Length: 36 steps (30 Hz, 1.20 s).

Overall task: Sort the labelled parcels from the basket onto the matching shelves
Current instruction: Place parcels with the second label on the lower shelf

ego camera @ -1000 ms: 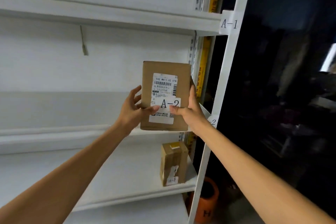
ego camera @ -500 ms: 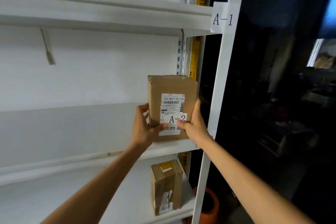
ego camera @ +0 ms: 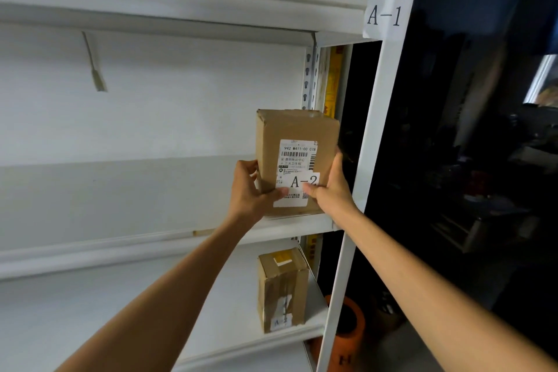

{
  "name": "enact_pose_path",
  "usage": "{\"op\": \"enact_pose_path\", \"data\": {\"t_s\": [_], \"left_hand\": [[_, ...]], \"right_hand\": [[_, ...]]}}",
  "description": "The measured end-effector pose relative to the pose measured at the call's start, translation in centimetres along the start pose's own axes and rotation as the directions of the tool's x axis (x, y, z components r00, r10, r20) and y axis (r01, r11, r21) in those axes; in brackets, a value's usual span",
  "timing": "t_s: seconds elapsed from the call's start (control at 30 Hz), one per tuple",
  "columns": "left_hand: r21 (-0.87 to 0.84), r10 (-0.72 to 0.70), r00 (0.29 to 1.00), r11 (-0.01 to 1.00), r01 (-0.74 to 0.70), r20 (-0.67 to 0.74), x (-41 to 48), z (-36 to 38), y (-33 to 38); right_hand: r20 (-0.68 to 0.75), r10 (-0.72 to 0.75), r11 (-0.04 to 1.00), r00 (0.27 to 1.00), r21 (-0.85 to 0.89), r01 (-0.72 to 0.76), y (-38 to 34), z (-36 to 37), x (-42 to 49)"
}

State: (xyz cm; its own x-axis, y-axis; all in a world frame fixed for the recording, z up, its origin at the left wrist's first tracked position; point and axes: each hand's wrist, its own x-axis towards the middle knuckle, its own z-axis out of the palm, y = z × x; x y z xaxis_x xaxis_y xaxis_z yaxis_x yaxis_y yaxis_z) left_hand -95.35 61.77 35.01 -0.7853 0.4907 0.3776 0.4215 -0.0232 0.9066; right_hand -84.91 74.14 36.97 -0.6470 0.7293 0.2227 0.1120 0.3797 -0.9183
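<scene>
A brown cardboard parcel [ego camera: 294, 133] with a white shipping label and an "A-2" tag stands upright at the right end of the middle shelf [ego camera: 157, 246]. Its bottom edge rests on the shelf board. My left hand [ego camera: 249, 190] grips its lower left side, thumb across the front. On the lower right side, my right hand [ego camera: 330, 190] holds it with the thumb on the label. The shelf above carries an "A-1" sign [ego camera: 384, 13] on the white upright post [ego camera: 373, 136].
A second, smaller taped parcel [ego camera: 282, 288] stands upright at the right end of the shelf below. An orange container [ego camera: 344, 338] sits on the floor behind the post. To the right of the rack the room is dark. A loose strap [ego camera: 95, 66] hangs on the back wall.
Both hands carried the parcel forward and set it down on the middle shelf. It went from being held in front of the shelf edge to standing on the board.
</scene>
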Motion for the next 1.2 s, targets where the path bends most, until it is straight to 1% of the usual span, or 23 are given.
{"op": "enact_pose_path", "data": {"t_s": [0.1, 0.2, 0.27, 0.3, 0.33, 0.37, 0.43, 0.47, 0.53, 0.57, 0.63, 0.7, 0.77, 0.83, 0.93, 1.07, 1.2], "left_hand": [[0.035, -0.057, 0.998, 0.998, 0.056, 0.006, -1.0, -0.9, 0.9], [0.044, -0.133, 0.991, 0.99, 0.133, 0.018, -3.3, -2.6, 1.5], [0.137, -0.118, 0.993, 0.984, 0.113, 0.025, -5.0, -4.2, 1.4], [0.18, -0.107, 0.994, 0.979, 0.1, 0.025, -5.9, -5.1, 1.5], [0.212, -0.097, 0.995, 0.973, 0.09, 0.022, -6.7, -6.0, 1.6], [0.249, -0.083, 0.996, 0.965, 0.077, 0.015, -7.6, -7.0, 1.6], [0.376, -0.031, 1.0, 0.926, 0.03, -0.004, -9.3, -9.2, 1.9], [0.462, -0.005, 1.0, 0.887, 0.006, -0.002, -10.2, -10.4, 2.0], [0.611, 0.007, 1.0, 0.791, -0.013, 0.012, -12.0, -13.1, 2.1], [0.648, -0.014, 1.0, 0.762, 0.012, -0.003, -12.9, -14.6, 1.9], [0.666, -0.076, 0.994, 0.738, 0.106, -0.074, -14.8, -17.9, 1.5], [0.666, -0.14, 0.977, 0.715, 0.211, -0.159, -17.2, -21.6, 1.0], [0.673, -0.184, 0.955, 0.679, 0.294, -0.232, -19.9, -25.3, 0.5], [0.709, -0.211, 0.933, 0.606, 0.359, -0.292, -22.8, -28.9, 0.5], [0.738, -0.238, 0.888, 0.495, 0.459, -0.393, -26.9, -33.9, 0.9], [0.7, -0.264, 0.803, 0.396, 0.595, -0.533, -32.4, -39.0, 1.9], [0.633, -0.273, 0.692, 0.282, 0.721, -0.668, -38.3, -42.5, 3.5]], "right_hand": [[-0.153, 0.016, 1.0, 0.988, 0.007, -0.015, -0.5, 0.3, -1.4], [-0.31, -0.006, 1.0, 0.951, 0.01, 0.01, -1.1, 1.6, -3.4], [-0.382, -0.073, 0.995, 0.921, -0.096, 0.039, -1.4, 2.6, -5.0], [-0.386, -0.136, 0.985, 0.912, -0.152, 0.082, -1.6, 3.1, -5.9], [-0.346, -0.202, 0.972, 0.916, -0.186, 0.144, -1.8, 3.8, -6.9], [-0.269, -0.262, 0.958, 0.927, -0.191, 0.216, -2.0, 4.5, -7.8], [-0.065, -0.335, 0.932, 0.94, -0.167, 0.321, -2.7, 6.4, -9.5], [0.03, -0.357, 0.919, 0.934, -0.165, 0.357, -3.2, 7.4, -10.3], [0.188, -0.39, 0.89, 0.901, -0.173, 0.421, -4.3, 9.4, -12.0], [0.254, -0.398, 0.876, 0.882, -0.179, 0.447, -4.8, 10.5, -12.9], [0.374, -0.407, 0.839, 0.833, -0.208, 0.503, -6.0, 12.8, -14.7], [0.495, -0.404, 0.789, 0.769, -0.237, 0.567, -7.0, 15.3, -16.7], [0.605, -0.409, 0.742, 0.683, -0.215, 0.635, -8.1, 18.1, -19.0], [0.693, -0.413, 0.682, 0.591, -0.195, 0.705, -9.5, 20.9, -21.4], [0.807, -0.409, 0.599, 0.427, -0.116, 0.793, -11.8, 24.9, -25.1], [0.891, -0.404, 0.506, 0.208, 0.028, 0.862, -14.4, 30.2, -29.7], [0.91, -0.415, 0.41, -0.023, 0.209, 0.888, -16.8, 34.9, -34.6]]}}
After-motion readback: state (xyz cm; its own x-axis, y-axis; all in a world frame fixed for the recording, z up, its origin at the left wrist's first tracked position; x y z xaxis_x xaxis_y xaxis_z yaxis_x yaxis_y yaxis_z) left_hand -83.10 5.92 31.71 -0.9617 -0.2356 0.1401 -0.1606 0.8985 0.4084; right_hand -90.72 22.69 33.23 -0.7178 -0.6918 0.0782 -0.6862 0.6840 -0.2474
